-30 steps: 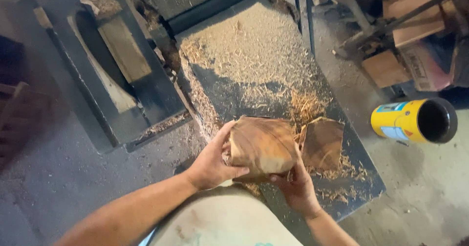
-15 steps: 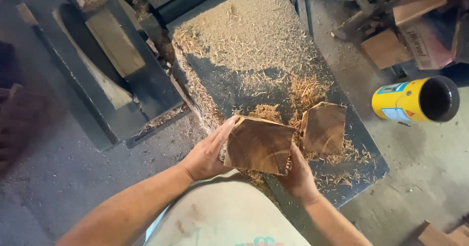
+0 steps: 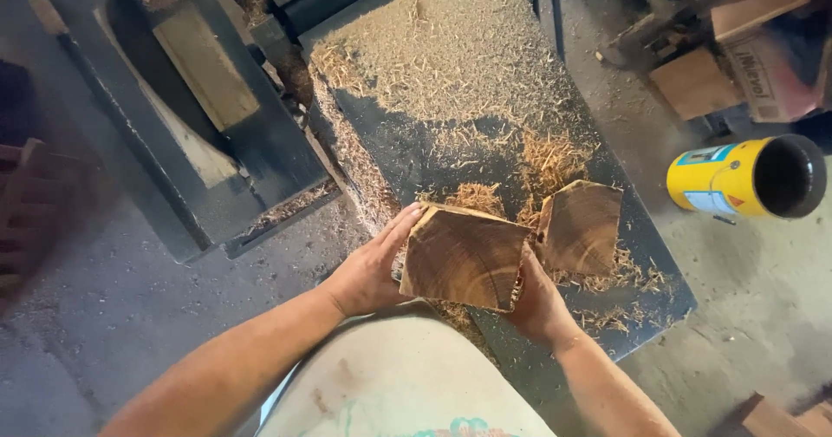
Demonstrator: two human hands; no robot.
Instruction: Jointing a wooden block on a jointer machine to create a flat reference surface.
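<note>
A squarish brown wood block (image 3: 464,257) with visible growth rings is held end-up over the near end of a dark machine table (image 3: 646,255). My left hand (image 3: 373,268) presses flat against its left side and my right hand (image 3: 537,303) clasps its right side from below. Just to the right, a second, smaller wood block (image 3: 581,227) stands on the table among shavings, close to the first block.
Wood shavings (image 3: 451,64) cover the far half of the table. A dark machine housing with a pale wooden plank (image 3: 208,77) stands at left. A yellow open-ended can (image 3: 745,179) lies on the floor at right, cardboard boxes (image 3: 745,47) behind it.
The block has turned in my hands so its ringed end grain faces up, and it sits slightly lower and nearer to me. The second block has stayed put.
</note>
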